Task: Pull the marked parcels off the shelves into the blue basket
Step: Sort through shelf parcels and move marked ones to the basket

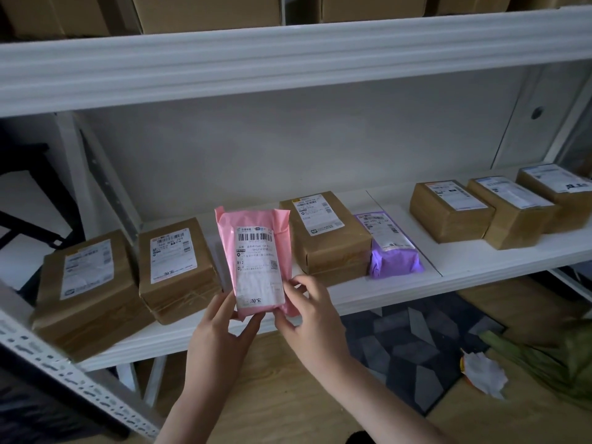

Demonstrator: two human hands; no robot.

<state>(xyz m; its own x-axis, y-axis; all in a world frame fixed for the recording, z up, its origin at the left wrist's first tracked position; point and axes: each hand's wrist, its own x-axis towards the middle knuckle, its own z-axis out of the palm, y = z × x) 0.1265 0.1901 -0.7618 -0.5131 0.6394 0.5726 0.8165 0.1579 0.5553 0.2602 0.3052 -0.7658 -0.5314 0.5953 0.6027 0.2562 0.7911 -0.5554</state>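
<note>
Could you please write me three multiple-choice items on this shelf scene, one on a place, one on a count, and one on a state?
1. Where does the purple parcel lie?
A. On the floor
B. On the shelf, right of a brown box
C. On top of a box

2. How many brown boxes stand on that shelf?
A. Three
B. Six
C. Nine

3. How is the pink parcel held?
A. By both hands at its lower end
B. By one hand at the top
C. It lies untouched

Answers:
1 B: it sits beside the middle brown box.
2 B: two left, one middle, three right.
3 A: the left hand and right hand pinch its bottom edge.
</note>
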